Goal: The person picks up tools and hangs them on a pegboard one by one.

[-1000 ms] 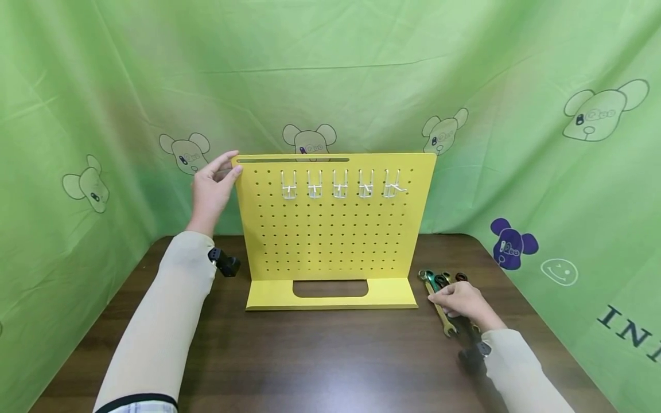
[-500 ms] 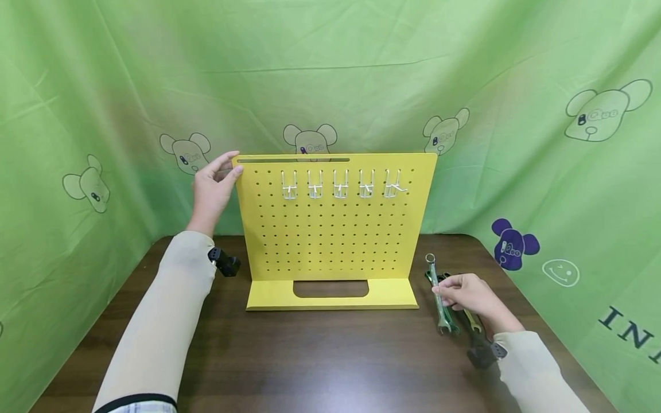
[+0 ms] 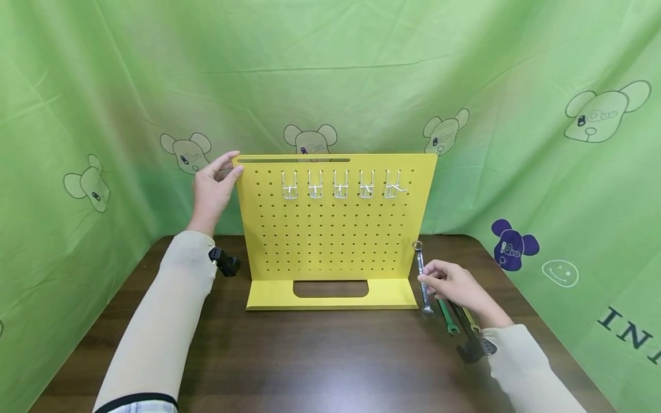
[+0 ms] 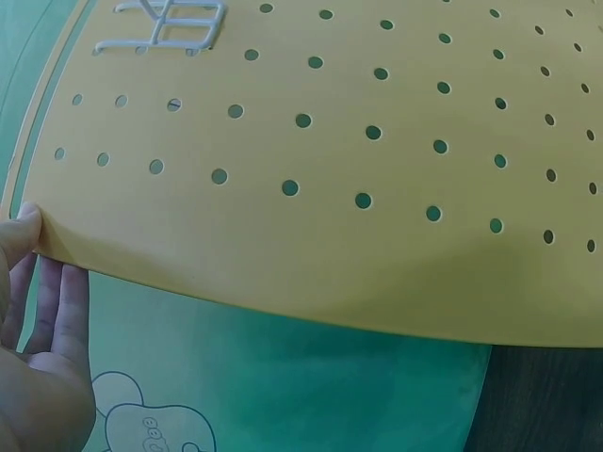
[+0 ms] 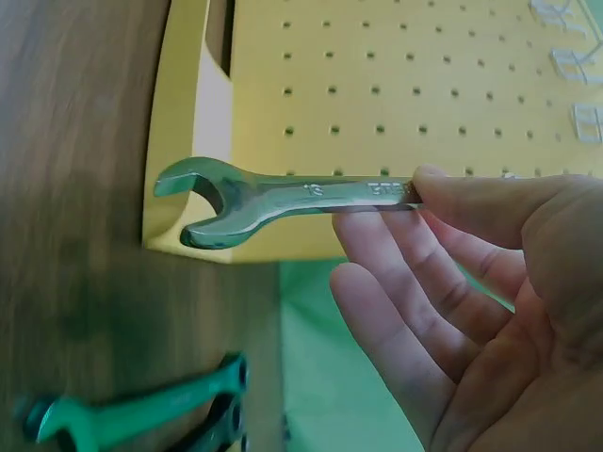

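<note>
At its upper left corner, my left hand pinches the yellow pegboard between thumb and fingers; the left wrist view shows the thumb on the front face. My right hand holds a silver combination wrench by its shank, raised beside the board's lower right edge. Its ring end points up and its open end down in the head view. Under and beside that hand, a green wrench and a yellow wrench lie on the table, partly hidden, with a dark one between them.
Several white wire hooks hang in a row near the board's top. The board's base has a cut-out and stands on the brown table. Green cloth with printed bear heads surrounds the table at the back and sides.
My right hand has lifted the silver wrench off the group of wrenches and moved it left, up to the board's right edge. The left hand and the board have stayed still.
</note>
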Demonstrator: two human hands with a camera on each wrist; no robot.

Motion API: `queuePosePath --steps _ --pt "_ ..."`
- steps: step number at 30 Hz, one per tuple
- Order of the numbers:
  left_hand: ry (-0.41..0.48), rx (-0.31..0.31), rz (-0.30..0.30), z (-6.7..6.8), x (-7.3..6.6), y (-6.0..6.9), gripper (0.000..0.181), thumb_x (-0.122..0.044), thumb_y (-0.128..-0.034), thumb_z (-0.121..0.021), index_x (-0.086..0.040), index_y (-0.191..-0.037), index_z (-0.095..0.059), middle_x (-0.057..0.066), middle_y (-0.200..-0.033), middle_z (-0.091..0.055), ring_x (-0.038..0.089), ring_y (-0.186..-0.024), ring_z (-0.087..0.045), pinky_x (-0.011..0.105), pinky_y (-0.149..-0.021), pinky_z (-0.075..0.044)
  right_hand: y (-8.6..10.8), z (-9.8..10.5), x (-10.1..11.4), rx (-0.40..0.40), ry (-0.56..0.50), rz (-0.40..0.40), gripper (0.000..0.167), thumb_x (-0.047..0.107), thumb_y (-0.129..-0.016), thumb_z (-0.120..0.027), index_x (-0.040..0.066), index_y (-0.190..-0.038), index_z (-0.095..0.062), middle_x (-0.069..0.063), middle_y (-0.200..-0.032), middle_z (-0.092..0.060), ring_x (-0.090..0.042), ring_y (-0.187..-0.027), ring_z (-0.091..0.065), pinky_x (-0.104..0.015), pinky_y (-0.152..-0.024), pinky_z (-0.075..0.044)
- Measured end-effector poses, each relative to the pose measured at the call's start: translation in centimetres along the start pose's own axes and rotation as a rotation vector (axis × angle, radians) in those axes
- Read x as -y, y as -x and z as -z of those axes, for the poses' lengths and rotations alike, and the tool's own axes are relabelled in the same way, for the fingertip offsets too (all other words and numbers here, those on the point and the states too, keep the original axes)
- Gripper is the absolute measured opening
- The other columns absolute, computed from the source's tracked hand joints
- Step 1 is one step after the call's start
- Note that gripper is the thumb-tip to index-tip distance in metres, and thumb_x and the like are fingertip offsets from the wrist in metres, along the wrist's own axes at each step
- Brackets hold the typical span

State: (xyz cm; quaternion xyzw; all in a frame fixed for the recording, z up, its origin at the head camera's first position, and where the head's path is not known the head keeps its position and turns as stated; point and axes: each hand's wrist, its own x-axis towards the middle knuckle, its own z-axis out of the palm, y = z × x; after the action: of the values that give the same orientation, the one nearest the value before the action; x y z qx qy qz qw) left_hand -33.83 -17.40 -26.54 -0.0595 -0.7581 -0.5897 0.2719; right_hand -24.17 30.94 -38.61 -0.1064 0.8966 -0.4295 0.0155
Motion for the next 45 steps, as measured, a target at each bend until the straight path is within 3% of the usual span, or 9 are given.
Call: queuePosePath --steps 7,17,22,31,37,45 --pt "0.009 -0.002 -0.003 -0.1 0.0 0.1 0.037 -0.025 -0.0957 -0.071 -0.02 -0.132 -0.068 0.006 -0.122 -0.068 0.013 -0.101 -0.064 0.026 -0.088 -0.053 -1.2 -1.4 1.7 0.036 -0.014 0.041 0.019 0.017 -0.099 -0.065 -0.001 -0.106 -0.061 -0.012 -0.089 -0.065 -0.025 -0.08 -0.064 -0.037 -0.068 -0.061" --pt "0.023 0.001 0.021 -0.1 -0.1 0.0 0.036 -0.024 -0.0956 -0.07 -0.023 -0.132 -0.068 0.005 -0.123 -0.067 0.013 -0.103 -0.064 0.026 -0.089 -0.053 -3.6 -4.7 4.6 0.077 -0.066 0.118 0.018 0.018 -0.102 -0.061 0.001 -0.11 -0.06 -0.013 -0.096 -0.063 -0.024 -0.085 -0.064 -0.042 -0.073 -0.061" --pt "0.017 -0.01 0.013 -0.2 -0.1 -0.1 0.036 -0.022 -0.0957 -0.071 -0.019 -0.132 -0.068 0.007 -0.122 -0.068 0.013 -0.1 -0.064 0.024 -0.087 -0.053 -4.7 -6.4 6.8 0.102 -0.093 0.197 0.018 0.017 -0.102 -0.061 0.001 -0.109 -0.061 -0.012 -0.092 -0.063 -0.025 -0.081 -0.063 -0.044 -0.072 -0.061" --pt "0.007 -0.01 0.028 -0.1 -0.1 0.0 0.036 -0.025 -0.0962 -0.07 -0.021 -0.132 -0.068 0.006 -0.124 -0.067 0.014 -0.102 -0.064 0.026 -0.089 -0.053 -6.0 -8.9 11.1 0.114 -0.139 0.243 0.017 0.022 -0.103 -0.059 0.008 -0.113 -0.064 -0.011 -0.096 -0.064 -0.037 -0.086 -0.063 -0.044 -0.075 -0.06" --pt "-0.002 -0.006 0.021 0.0 -0.2 0.1 0.037 -0.025 -0.0962 -0.07 -0.021 -0.132 -0.068 0.006 -0.125 -0.067 0.014 -0.102 -0.064 0.026 -0.088 -0.053 -6.9 -10.1 13.8 0.122 -0.199 0.299 0.021 0.02 -0.104 -0.058 0.004 -0.116 -0.063 -0.014 -0.1 -0.066 -0.026 -0.086 -0.063 -0.046 -0.076 -0.06" --pt "0.0 -0.013 0.022 0.1 -0.3 0.2 0.036 -0.025 -0.0959 -0.07 -0.023 -0.131 -0.069 0.005 -0.124 -0.067 0.013 -0.101 -0.064 0.024 -0.086 -0.053 -8.0 -10.9 16.2 0.117 -0.236 0.349 0.025 0.023 -0.104 -0.059 0.003 -0.118 -0.064 -0.017 -0.103 -0.067 -0.024 -0.085 -0.064 -0.044 -0.075 -0.06"
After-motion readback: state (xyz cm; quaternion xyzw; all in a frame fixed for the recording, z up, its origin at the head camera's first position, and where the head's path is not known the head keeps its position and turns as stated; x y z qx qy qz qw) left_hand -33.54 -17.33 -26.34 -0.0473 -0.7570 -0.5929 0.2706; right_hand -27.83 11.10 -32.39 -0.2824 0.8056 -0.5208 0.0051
